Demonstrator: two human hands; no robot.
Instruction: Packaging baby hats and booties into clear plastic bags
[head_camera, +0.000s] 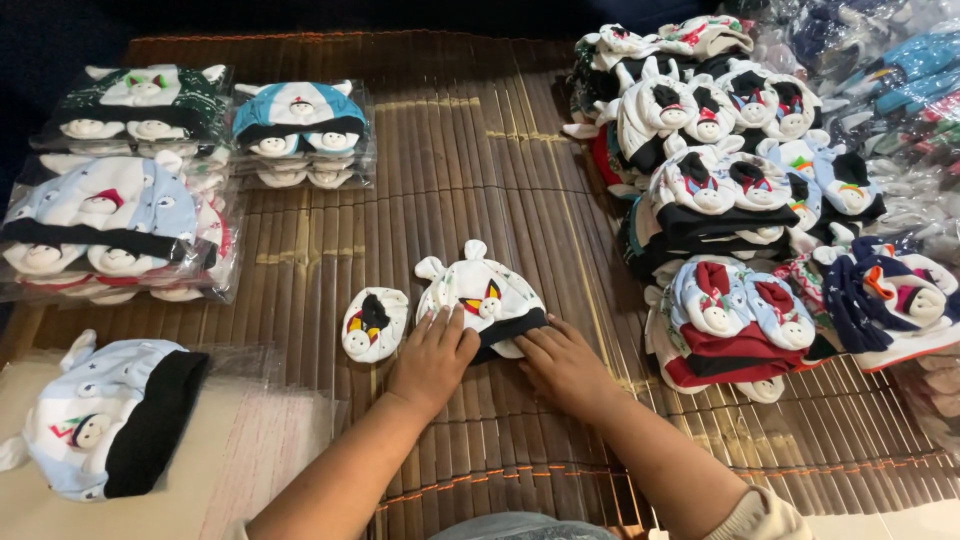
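- At the left edge of the brown bamboo mat (450, 150), clear plastic packs of baby hats (120, 220) lie stacked, one pile behind the other, with a third, smaller pack (300, 125) just beside them toward the mat's far edge.
- At the near left corner, a pale blue hat with a black band (110, 415) rests on a stack of flat clear bags (260, 420).
- Near the middle of the mat lies a small white mitten (373, 323) with a black, red and yellow patch, just left of the left hand and apart from it.
- The left hand (432, 360) lies palm down, fingers together and extended, their tips touching the lower left edge of a white baby hat (483, 297).
- The white baby hat sits at the centre of the mat, flat, directly beyond both sets of fingertips. Its long axis runs roughly left to right, tilting toward the near edge on the right; two little ears point to the far edge, and its black band faces the hands.
- The right hand (565, 365) is also palm down, fingers slightly spread, tips pressing on the black band at the hat's lower right. Both hands are about equally near the hat.
- Along the right edge, loose stacks of folded hats (730, 190) in white, black, red and blue are heaped up, with more bagged goods (890, 80) beyond them at the far right corner.
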